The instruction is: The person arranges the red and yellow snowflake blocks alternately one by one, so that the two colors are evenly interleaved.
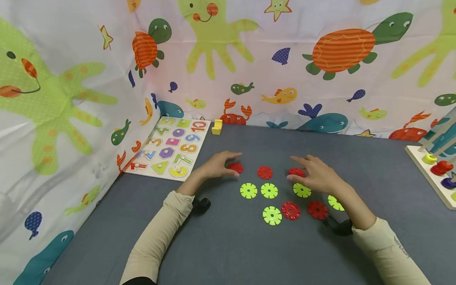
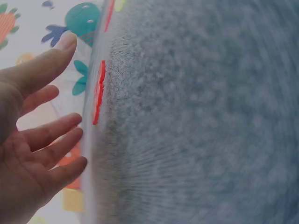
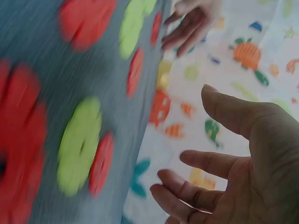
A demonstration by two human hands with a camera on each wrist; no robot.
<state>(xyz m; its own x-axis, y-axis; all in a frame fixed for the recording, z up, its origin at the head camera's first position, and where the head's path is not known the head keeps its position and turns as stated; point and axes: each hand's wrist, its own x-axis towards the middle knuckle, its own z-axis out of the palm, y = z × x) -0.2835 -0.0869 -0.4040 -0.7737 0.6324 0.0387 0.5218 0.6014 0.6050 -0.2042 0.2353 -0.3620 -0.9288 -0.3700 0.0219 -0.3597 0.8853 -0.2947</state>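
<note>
Several flat, notched plastic discs, some red and some yellow-green, lie in loose rows on the grey table. My left hand hovers at the left end of the back row, thumb and fingers spread apart around a red disc in the head view. Across from it, my right hand is held over another red disc and partly covers it. A green disc lies just below that hand. Between the hands are a red disc and a green disc. Neither palm holds anything in the wrist views.
A number-and-shape puzzle board lies at the back left, with a small yellow block beside it. On the right edge stands a wooden peg stacker with coloured rings. A sea-animal printed cloth hangs behind the table and on its left.
</note>
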